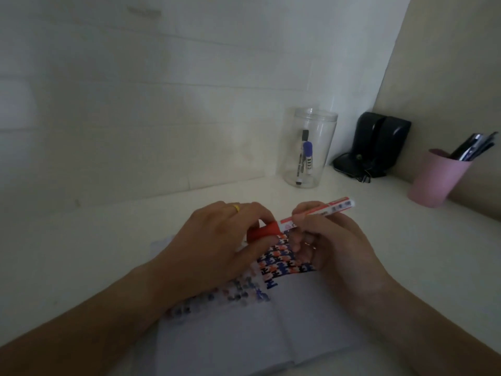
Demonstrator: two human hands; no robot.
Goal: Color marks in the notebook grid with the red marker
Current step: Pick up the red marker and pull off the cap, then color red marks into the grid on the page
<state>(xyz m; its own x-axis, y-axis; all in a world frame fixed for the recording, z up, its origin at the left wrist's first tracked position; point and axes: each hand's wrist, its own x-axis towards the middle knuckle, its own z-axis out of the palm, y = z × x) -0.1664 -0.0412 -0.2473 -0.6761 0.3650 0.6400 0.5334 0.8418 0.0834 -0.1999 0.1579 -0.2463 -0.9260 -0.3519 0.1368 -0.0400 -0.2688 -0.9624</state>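
Note:
An open notebook lies on the white desk in front of me, its upper part filled with red, blue and black marks. Above it I hold the red marker level, white barrel pointing right. My right hand grips the barrel. My left hand pinches the red cap at the marker's left end; the cap sits on the marker. Both hands hide part of the coloured grid.
A clear plastic jar with a black and a blue marker stands at the back. Black speakers sit in the corner. A pink cup of pens stands at the right. Walls close off the back and right.

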